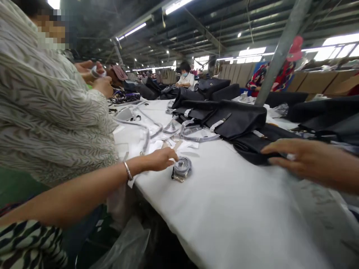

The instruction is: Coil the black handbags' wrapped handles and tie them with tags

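A coiled grey strap (pixel 183 165), apparently wrapped in film and with gold-coloured metal hardware, lies on the white table near its left edge. My left hand (pixel 161 158) is at the coil's left side, fingers slightly bent and apart; whether the fingertips touch it I cannot tell. On the right, my right hand (pixel 305 160) reaches to the near end of a black bag (pixel 252 147), thumb and forefinger stretched out and apart. The right hand is blurred, and a small white bit shows by its palm, held or merely behind it.
Black bags (pixel 238 116) with white-wrapped buckles are piled across the table (pixel 213 209). Loose grey straps (pixel 146 130) and paper scraps lie at left. A person in a patterned shirt (pixel 56 104) stands close on my left, handling something small. A metal post (pixel 283 52) rises behind.
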`<state>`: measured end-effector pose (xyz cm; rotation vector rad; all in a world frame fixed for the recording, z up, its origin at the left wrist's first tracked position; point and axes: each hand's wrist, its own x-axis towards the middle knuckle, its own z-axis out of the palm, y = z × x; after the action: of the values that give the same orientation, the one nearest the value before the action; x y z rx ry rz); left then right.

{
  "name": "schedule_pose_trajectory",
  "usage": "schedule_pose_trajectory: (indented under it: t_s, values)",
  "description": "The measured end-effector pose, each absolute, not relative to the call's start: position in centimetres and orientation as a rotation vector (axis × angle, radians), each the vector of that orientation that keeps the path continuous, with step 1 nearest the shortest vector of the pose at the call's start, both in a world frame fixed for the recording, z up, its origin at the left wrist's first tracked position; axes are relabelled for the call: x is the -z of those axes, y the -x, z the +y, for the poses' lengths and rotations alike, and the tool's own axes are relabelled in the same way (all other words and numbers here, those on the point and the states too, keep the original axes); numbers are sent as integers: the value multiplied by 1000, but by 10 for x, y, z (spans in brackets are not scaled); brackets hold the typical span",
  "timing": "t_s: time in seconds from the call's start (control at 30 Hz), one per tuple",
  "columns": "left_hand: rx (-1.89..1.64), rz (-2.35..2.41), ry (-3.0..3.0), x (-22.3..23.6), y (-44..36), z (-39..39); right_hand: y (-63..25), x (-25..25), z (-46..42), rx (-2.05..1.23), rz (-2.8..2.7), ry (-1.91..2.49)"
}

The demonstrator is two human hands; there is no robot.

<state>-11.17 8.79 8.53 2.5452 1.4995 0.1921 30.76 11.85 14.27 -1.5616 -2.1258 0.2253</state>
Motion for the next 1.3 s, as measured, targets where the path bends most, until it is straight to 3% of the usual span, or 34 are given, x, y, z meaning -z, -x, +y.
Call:
schedule_pose_trajectory:
  t_s: [0.1,0.3,0.43,0.6,0.8,0.97,1.1,1.2,1.3]
  values:
    - [-333,1504,-2588,-57,119,76,-227,-122,96,-382,-2542,1366]
    - [-155,1102,-2963,-50,126,95,-107,-65,75,-537,-2466,1270]
    - [-114,984,-3144,-59,116,106,-110,-47,87,-561,-2377,1300]
    - [-523,1281,-2980,-59,76,95,-181,-51,121,-618,-1901,1521]
    - [-633,1277,-2773,-10,24,82,-237,-65,175,-247,-1955,1867]
    - [-654,1206,-2874,6,28,84,-208,-70,238,207,-2512,1767]
    - [-765,1135,-2959,13,33,90,-181,-59,292,255,-2717,1637]
    - [-1068,1052,-3072,24,30,102,-174,-43,326,449,-2790,1605]
    - [-1567,978,-3054,35,24,115,-182,-27,350,618,-2561,1892]
